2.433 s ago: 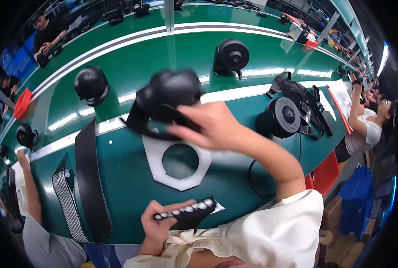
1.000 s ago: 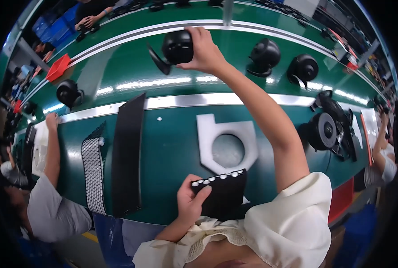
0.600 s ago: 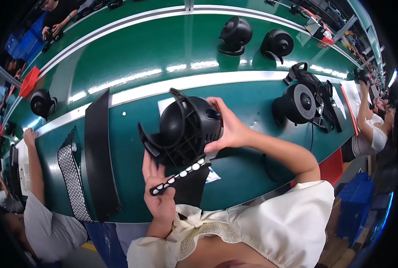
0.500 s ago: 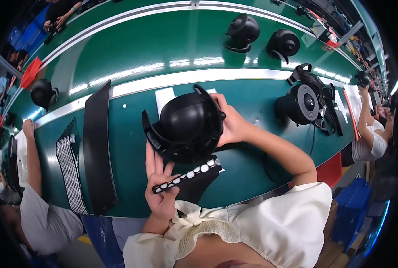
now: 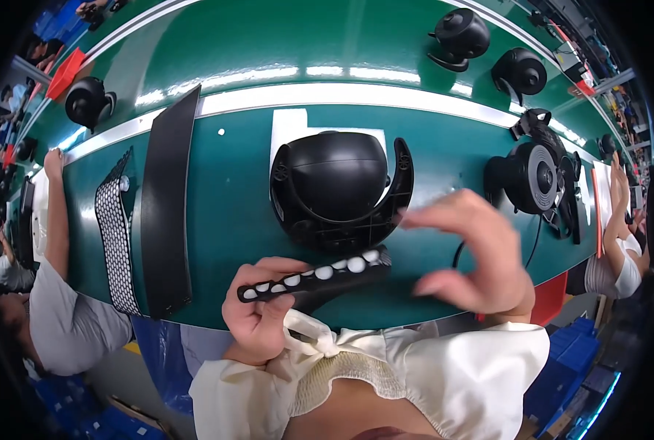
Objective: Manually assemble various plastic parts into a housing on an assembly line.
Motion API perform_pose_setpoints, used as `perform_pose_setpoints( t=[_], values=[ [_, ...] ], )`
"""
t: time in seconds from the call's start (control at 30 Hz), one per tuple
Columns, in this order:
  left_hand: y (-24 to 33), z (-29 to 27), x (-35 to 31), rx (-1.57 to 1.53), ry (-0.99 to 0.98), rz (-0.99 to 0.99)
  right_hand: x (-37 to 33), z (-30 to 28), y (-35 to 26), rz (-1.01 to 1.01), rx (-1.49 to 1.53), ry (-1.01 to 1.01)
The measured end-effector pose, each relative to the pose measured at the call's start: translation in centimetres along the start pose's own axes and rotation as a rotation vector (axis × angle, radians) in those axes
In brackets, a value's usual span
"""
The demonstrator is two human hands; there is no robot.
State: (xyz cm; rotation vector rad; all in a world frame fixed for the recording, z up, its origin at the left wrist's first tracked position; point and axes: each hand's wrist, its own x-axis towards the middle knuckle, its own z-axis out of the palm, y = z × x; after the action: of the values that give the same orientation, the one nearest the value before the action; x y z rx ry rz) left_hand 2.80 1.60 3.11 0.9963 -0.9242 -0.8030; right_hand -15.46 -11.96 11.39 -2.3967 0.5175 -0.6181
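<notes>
Grasping a dotted black piece (image 5: 319, 274) in the left hand (image 5: 257, 312), with the right hand (image 5: 481, 253) free beside a black housing (image 5: 334, 176)

The left hand pinches one end of the dotted black piece, thumb on the near side and fingers behind it. A row of white round dots runs along its upper edge, and it slants up to the right, just on the near side of the housing. The right hand is empty, thumb and fingers spread apart and slightly blurred; its index fingertip lies at the housing's right prong, though whether the two touch cannot be made out.

The housing, rounded and glossy with a curved prong on each side, is at the centre of the green worktable (image 5: 231, 235). It overlaps a white foam block (image 5: 289, 126), which shows on its far side.

To the left lies a long black panel (image 5: 169, 205), and beyond it to the left a strip covered in white dots (image 5: 114, 242). To the right sits a round black unit (image 5: 536, 177) with a grey ringed face, near a bundle of black straps (image 5: 560, 202). Two similar dark units (image 5: 462, 34) stand on the far right, past a pale rail (image 5: 268, 99). Another black unit (image 5: 86, 103) stands at the far left, near a red-orange tray (image 5: 66, 73).
</notes>
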Motion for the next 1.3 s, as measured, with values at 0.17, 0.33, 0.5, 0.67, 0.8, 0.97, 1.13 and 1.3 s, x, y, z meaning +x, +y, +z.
perform_pose_setpoints(
  t=[0.17, 0.33, 0.5, 0.67, 0.8, 0.97, 1.13, 1.3],
  values=[
    [-0.2, 0.1, -0.3, -0.242, 0.035, -0.088, 0.1, 4.0, 0.6, 0.114, 0.445, -0.023],
    [-0.3, 0.2, 0.0, 0.036, 0.144, -0.092, -0.4, 4.9, 1.5, 0.113, 0.587, -0.056],
    [-0.7, 0.1, 0.1, 0.07, 0.094, 0.077, 1.3, 2.8, 0.6, -0.036, 0.288, 0.008],
    [-0.7, 0.1, 0.7, 0.121, 0.045, 0.118, 1.7, 2.2, 0.7, -0.246, -0.077, -0.002],
    [-0.1, 0.1, 0.5, 0.267, 0.067, 0.046, 0.9, 2.7, 0.7, -0.603, -0.547, 0.216],
    [-0.9, 0.2, 0.6, 0.083, -0.031, 0.116, 1.7, 4.1, 0.8, -0.462, -0.018, 0.161],
    [-1.2, -0.5, 1.1, 0.176, -0.11, 0.207, 2.1, 4.5, 0.3, -0.38, 0.072, 0.068],
    [-0.3, -0.3, 0.6, 0.157, -0.009, -0.17, 1.2, 6.0, 1.2, -0.716, -0.223, 0.178]
  ],
)
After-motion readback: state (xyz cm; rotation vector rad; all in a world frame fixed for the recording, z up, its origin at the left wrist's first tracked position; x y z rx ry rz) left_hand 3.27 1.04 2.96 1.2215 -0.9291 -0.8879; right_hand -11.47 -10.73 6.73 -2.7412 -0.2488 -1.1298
